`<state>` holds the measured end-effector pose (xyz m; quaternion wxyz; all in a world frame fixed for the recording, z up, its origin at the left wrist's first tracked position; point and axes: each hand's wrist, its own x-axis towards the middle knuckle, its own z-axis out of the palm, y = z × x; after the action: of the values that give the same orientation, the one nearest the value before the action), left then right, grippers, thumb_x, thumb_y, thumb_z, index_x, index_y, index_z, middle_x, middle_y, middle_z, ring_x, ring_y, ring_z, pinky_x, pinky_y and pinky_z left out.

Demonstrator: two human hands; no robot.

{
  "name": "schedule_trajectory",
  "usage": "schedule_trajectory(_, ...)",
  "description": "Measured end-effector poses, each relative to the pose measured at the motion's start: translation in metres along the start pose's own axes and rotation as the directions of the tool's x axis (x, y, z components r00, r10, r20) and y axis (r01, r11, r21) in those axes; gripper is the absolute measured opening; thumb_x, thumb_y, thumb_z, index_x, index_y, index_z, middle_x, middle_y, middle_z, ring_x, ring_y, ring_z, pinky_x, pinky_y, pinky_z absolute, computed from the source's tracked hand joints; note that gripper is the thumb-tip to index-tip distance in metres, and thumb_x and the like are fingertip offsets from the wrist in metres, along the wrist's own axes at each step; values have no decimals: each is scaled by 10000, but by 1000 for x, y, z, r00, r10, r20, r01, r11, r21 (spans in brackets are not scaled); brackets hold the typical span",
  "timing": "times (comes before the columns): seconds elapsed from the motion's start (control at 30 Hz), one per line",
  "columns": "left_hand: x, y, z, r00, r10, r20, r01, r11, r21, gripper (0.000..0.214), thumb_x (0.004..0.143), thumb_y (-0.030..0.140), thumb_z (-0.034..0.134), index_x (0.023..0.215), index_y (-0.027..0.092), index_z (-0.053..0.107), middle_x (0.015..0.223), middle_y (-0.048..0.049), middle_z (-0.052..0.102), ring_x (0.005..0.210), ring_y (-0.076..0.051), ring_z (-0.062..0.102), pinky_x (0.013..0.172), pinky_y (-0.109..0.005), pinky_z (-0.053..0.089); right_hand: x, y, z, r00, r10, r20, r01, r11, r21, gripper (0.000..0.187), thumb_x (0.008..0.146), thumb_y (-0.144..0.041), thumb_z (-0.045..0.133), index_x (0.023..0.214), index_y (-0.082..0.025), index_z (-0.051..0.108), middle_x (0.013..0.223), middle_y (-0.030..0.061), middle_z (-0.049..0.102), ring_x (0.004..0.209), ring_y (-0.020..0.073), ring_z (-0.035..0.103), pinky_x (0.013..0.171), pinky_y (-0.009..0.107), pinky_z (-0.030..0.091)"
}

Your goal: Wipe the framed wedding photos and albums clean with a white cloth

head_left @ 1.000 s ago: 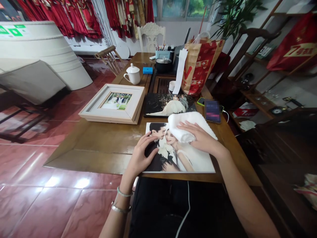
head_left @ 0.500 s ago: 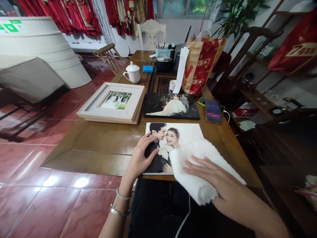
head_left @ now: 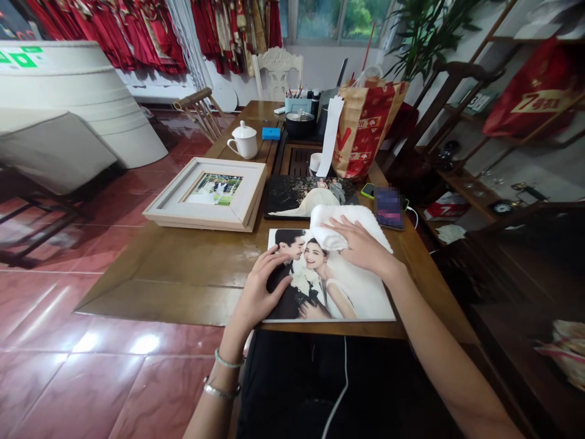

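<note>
A photo panel (head_left: 361, 299) of a couple lies flat at the table's near edge. On its left side my left hand (head_left: 262, 283) rests with spread fingers, steadying nothing but the panel's surface and edge. My right hand (head_left: 361, 244) presses a folded white towel (head_left: 326, 222) over the panel's upper right corner. The towel reaches past the top edge and covers part of a second, dark photo panel (head_left: 287, 198) behind. Left of the dark panel are stacked pale wooden picture frames (head_left: 169, 201), the top one with a small photo in it.
A phone (head_left: 388, 207) with a white cable lies to the right on the wooden table (head_left: 173, 268). Farther back stand a lidded white mug (head_left: 244, 141), a blue box (head_left: 271, 133), a black pot (head_left: 299, 125) and a paper bag (head_left: 370, 128). Another white cable hangs below the near edge.
My right hand has slid the towel away from me, from the panel's lower right to its upper right corner. More of the picture shows. My left hand stays in place.
</note>
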<state>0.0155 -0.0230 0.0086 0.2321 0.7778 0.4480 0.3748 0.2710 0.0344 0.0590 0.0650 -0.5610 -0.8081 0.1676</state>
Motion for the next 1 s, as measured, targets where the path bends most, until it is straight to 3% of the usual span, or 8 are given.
schedule_trajectory(0.13, 0, -1, 1, 1000, -7, 5, 7, 1000, -3, 321, 892, 232, 591, 1213, 220, 585, 1266, -84, 621, 1349, -270, 422, 1107, -508, 372, -12, -24, 8, 1000, 8, -16, -9, 998, -57, 772, 701, -19, 457, 1445, -218, 414, 1546, 63, 337, 1458, 308, 162, 1170, 562, 158)
schedule_trajectory(0.27, 1, -1, 1, 1000, -16, -2, 16, 1000, -5, 311, 894, 235, 591, 1204, 211, 587, 1264, -86, 621, 1348, -264, 422, 1109, -496, 376, -68, -45, 13, 992, -102, 73, 101, 995, 15, 908, 578, 26, 425, 1443, -250, 411, 1550, 8, 328, 1468, 257, 126, 1188, 547, 112)
schedule_trajectory(0.37, 1, 0, 0, 1000, -13, -4, 13, 1000, -4, 305, 896, 236, 585, 1200, 207, 586, 1256, -87, 625, 1350, -268, 420, 1106, -499, 378, -110, -38, 7, 965, -207, 159, 182, 970, 161, 955, 536, 37, 381, 1418, -325, 434, 1530, -56, 350, 1464, 216, 143, 1187, 552, 113)
schedule_trajectory(0.47, 1, 1, 0, 1000, -17, -2, 17, 1000, -12, 304, 898, 240, 580, 1201, 211, 584, 1246, -88, 629, 1351, -274, 421, 1102, -506, 381, -131, -10, -4, 935, -258, 245, 172, 931, 323, 886, 556, 28, 386, 1351, -341, 524, 1475, -58, 437, 1443, 233, 218, 1172, 569, 165)
schedule_trajectory(0.57, 1, 1, 0, 1000, -27, -1, 27, 999, -21, 302, 898, 243, 580, 1199, 215, 585, 1241, -87, 629, 1353, -273, 421, 1103, -505, 380, -126, 21, -11, 948, -181, 262, 80, 931, 356, 781, 640, 5, 419, 1324, -347, 553, 1466, -55, 446, 1437, 251, 235, 1165, 591, 163)
schedule_trajectory(0.7, 2, 2, 0, 999, -33, -3, 33, 999, -32, 304, 896, 247, 582, 1198, 221, 586, 1244, -85, 629, 1352, -273, 422, 1105, -504, 378, -95, 36, -6, 986, -108, 127, 63, 946, 317, 709, 707, -33, 444, 1332, -353, 543, 1490, -73, 405, 1448, 237, 201, 1188, 555, 128)
schedule_trajectory(0.83, 1, 1, 0, 999, -32, -1, 32, 999, -20, 302, 893, 243, 584, 1194, 222, 590, 1244, -84, 630, 1350, -274, 425, 1102, -506, 379, -56, 22, 7, 996, -77, -52, 87, 974, 209, 777, 680, -19, 428, 1393, -324, 472, 1484, -55, 427, 1447, 216, 223, 1195, 534, 141)
schedule_trajectory(1.0, 1, 0, 0, 1000, -30, 2, 30, 999, -13, 305, 894, 247, 588, 1198, 215, 587, 1254, -85, 625, 1354, -263, 418, 1109, -489, 375, -34, -16, 22, 990, 3, -140, 3, 999, 43, 767, 673, -24, 435, 1406, -249, 466, 1521, 8, 379, 1463, 246, 168, 1182, 562, 130)
